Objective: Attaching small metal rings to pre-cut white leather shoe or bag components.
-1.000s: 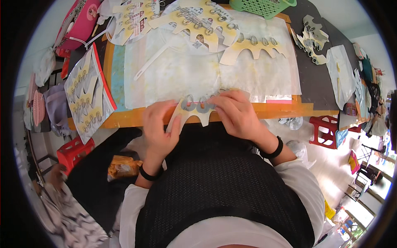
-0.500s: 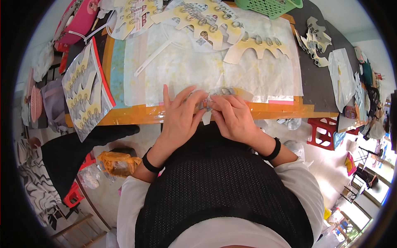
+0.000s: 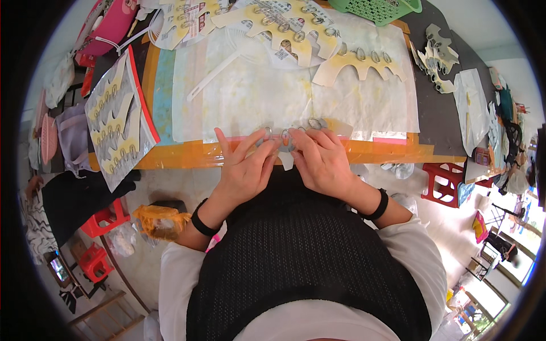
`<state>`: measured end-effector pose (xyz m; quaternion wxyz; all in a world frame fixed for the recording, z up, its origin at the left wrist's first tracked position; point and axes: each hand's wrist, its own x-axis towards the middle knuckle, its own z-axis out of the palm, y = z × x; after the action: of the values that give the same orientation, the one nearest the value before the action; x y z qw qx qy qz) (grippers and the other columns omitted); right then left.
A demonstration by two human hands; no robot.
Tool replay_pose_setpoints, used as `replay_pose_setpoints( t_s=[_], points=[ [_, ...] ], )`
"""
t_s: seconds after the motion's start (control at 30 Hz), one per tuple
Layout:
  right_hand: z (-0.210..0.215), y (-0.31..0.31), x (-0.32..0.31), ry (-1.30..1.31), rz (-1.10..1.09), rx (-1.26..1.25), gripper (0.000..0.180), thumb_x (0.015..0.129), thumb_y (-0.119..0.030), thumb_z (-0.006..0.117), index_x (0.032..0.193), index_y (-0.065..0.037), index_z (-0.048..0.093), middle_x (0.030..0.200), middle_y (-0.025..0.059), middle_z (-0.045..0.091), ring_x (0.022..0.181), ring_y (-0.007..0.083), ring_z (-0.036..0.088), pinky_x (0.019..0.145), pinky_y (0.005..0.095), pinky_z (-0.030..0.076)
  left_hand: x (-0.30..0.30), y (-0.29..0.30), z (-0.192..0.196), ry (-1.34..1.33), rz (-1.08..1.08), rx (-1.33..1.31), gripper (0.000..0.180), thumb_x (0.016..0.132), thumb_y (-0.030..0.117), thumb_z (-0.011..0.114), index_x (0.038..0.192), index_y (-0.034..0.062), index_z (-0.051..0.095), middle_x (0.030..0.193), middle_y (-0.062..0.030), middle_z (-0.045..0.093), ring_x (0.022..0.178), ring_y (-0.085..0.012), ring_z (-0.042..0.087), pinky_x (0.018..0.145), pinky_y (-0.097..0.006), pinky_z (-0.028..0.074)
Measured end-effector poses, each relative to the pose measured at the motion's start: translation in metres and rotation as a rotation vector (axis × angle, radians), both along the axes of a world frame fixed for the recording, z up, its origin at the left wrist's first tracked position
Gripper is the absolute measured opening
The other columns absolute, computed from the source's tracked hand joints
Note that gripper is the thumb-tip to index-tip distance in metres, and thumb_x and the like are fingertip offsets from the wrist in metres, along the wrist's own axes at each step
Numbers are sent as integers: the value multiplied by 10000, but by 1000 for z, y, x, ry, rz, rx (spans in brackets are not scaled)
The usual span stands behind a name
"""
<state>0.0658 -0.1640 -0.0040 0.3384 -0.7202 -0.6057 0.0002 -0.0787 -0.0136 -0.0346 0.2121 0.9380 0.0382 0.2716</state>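
My left hand and my right hand meet at the near edge of the orange-edged table. Together they grip a scalloped cream card with metal rings clipped on it. The card is mostly hidden under my fingers; a few rings and one pointed tab show. Both wrists wear black bands.
Farther on the table lie more cream ring cards, a stack of them in a clear red-edged bag at left, and a white plastic strip. A green basket sits at the back. Red stools stand on the floor.
The card was held lower, spread open in front of my chest; both hands have lifted it to the table edge and closed together over it.
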Motion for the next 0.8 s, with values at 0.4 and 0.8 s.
replay_pose_setpoints(
  t_s=[0.4, 0.8],
  points=[
    [1, 4, 3, -179, -23, -9, 251, 760, -82, 652, 1008, -52, 649, 893, 29, 615, 896, 199, 581, 811, 354, 423, 17, 1, 25, 61, -23, 7, 317, 736, 135, 780, 1028, 73, 673, 894, 5, 671, 1109, -234, 585, 1131, -666, -30],
    [-3, 0, 11, -197, -2, 28, 201, 747, -120, 667, 943, -98, 631, 849, -11, 575, 888, 179, 557, 825, 403, 381, 17, 5, 18, 34, -80, 320, 213, 754, 111, 709, 967, 99, 718, 855, 15, 642, 1059, -174, 613, 1132, -684, 52]
  ],
)
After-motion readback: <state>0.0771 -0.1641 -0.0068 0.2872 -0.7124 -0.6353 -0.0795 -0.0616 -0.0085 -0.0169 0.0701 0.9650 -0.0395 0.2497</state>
